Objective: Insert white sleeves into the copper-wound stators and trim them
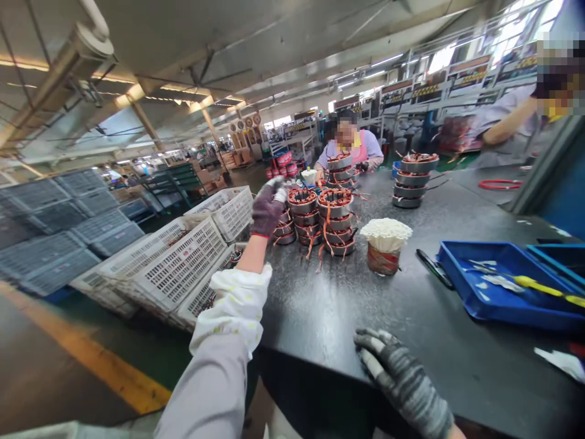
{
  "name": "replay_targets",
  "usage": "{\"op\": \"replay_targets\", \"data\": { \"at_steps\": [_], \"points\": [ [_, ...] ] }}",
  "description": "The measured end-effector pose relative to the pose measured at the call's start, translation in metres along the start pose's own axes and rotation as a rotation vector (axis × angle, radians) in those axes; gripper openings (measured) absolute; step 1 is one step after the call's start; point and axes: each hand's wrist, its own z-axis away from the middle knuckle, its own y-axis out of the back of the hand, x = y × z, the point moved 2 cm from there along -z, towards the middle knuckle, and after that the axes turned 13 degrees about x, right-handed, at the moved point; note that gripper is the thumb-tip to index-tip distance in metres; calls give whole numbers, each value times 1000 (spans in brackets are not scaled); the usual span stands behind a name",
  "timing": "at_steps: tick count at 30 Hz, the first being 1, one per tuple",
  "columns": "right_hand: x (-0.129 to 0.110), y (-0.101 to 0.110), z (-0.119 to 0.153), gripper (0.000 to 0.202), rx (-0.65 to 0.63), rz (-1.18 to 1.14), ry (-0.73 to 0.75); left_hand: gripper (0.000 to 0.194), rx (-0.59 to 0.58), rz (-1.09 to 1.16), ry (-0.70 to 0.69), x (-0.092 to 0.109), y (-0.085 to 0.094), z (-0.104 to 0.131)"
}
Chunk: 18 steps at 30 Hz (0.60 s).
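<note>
My left hand [269,208], in a dark glove with pale fingertips, reaches out to the leftmost stack of motor stators [284,229]. Its fingers are bent around the top of that stack and partly hide it. Two more stacks of stators [305,214] [337,222], grey steel rings with copper windings and loose orange leads, stand close to its right. On the near table edge lies my right hand [402,375], in a grey striped glove, fingers stretched out and holding nothing. Between the hands and the blue tray stands a reddish tin [382,259] packed with white strips [386,231].
A blue tray [475,311] holds a yellow-handled tool [539,286] and white scraps. Black-handled scissors [434,268] lie beside it. Another stator stack [411,183] stands farther back. White crates [178,262] flank the table's left side. A co-worker [372,146] sits opposite; another person [507,128] is at right.
</note>
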Motion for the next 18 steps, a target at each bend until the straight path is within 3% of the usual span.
{"op": "replay_targets", "data": {
  "at_steps": [3, 6, 9, 12, 14, 16, 18],
  "points": [
    [14, -13, 20, 27, 31, 86, 136, 47, -197, -234, 86, -48, 6, -12],
    [18, -14, 26, 28, 1, 125, 181, 60, -376, -334, 57, -75, 0, -20],
    [21, -13, 23, 27, -31, 142, 170, 72, -545, -388, 32, -85, -31, -28],
    [23, -14, 23, 26, -85, 101, 153, 71, -693, -442, 72, -92, -69, -32],
    [26, -21, 17, 29, -131, 81, 62, 68, -768, -465, 109, -96, -86, -33],
    [31, -37, -3, 37, -189, 59, -78, 62, -813, -468, 129, -98, -95, -34],
    [40, -68, -39, 47, -267, 14, -211, 54, -828, -451, 135, -96, -96, -35]
  ]
}}
